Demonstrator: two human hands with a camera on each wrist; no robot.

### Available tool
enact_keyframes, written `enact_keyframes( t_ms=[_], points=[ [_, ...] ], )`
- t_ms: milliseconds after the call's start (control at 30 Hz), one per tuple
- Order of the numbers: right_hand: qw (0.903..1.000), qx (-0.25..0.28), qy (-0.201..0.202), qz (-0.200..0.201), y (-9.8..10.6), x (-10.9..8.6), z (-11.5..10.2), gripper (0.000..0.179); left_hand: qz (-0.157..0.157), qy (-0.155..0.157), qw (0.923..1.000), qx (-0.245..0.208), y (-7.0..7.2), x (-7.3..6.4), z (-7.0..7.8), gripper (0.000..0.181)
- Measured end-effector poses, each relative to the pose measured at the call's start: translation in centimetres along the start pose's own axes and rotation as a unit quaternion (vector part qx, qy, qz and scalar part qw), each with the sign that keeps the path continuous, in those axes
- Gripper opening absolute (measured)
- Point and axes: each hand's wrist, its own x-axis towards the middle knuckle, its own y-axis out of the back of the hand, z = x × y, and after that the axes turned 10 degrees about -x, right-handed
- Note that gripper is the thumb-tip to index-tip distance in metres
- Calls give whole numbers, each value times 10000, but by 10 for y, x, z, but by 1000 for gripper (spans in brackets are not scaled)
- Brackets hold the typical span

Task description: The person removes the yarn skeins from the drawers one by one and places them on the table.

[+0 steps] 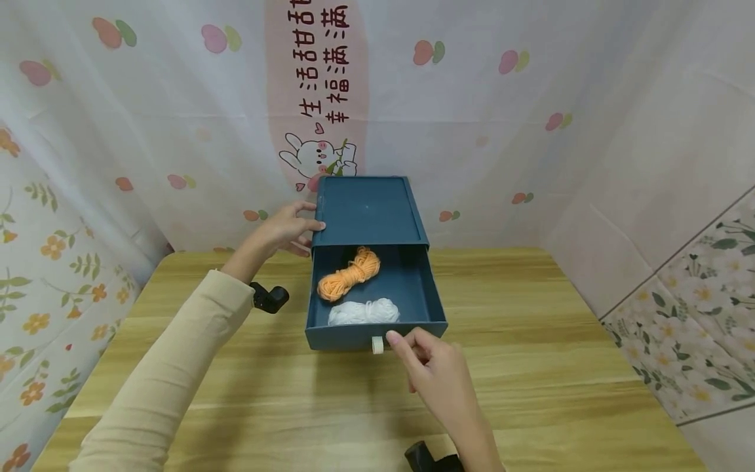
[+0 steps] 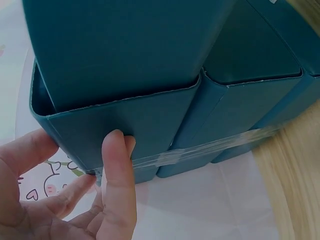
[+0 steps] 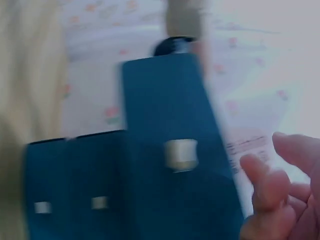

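A dark blue drawer unit (image 1: 368, 210) stands at the table's back with its top drawer (image 1: 413, 288) pulled out. Inside lie an orange yarn skein (image 1: 348, 275) and a white yarn skein (image 1: 364, 312). A short whitish pull tab (image 1: 377, 345) sits on the drawer front. My left hand (image 1: 286, 228) rests against the unit's left side, thumb on its top; the left wrist view shows the thumb (image 2: 117, 170) lying straight on the casing. My right hand (image 1: 433, 367) is just right of the tab, fingers loosely bent, holding nothing; the right wrist view is blurred.
Two lower drawers (image 3: 100, 175) with small pale tabs appear in the right wrist view. Clear tape (image 2: 200, 151) runs across the casings. The wooden table (image 1: 531, 367) extends on both sides, with patterned curtains (image 1: 483, 144) behind and beside it. Black wrist gear (image 1: 270, 298) shows by each arm.
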Motion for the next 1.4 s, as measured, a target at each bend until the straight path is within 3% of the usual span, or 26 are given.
enact_keyframes(
  t_ms=[133,200,267,367,500,600,833,1000,1167,1400],
  points=[
    [9963,356,771,157,17,17,-7,20,3,-19,10000,93,1,-2,1,64],
    [9937,281,1078,146,21,30,-10,16,10,-7,9999,164,1,-3,1,64],
    [9923,2,1235,-18,22,43,-13,12,5,-31,9998,200,1,-4,2,64],
    [9869,-481,1429,-572,22,62,-13,12,8,-77,9997,241,0,-4,3,64],
    [9735,-618,1434,-1670,19,78,-7,23,4,-56,9996,279,-1,-2,1,64],
    [9637,-525,1309,-2266,17,85,-2,28,-36,-44,9996,287,-1,-2,0,64],
    [9500,-469,796,-2984,14,95,3,35,-100,-106,9994,320,1,-3,1,65],
    [9462,-576,512,-3144,13,98,3,32,-96,-107,9993,333,1,-3,2,65],
    [9454,-587,483,-3169,13,98,2,26,-66,-78,9994,334,2,-4,1,65],
    [9566,-413,536,-2834,13,93,4,20,-82,-86,9994,310,0,-3,2,65]
  ],
)
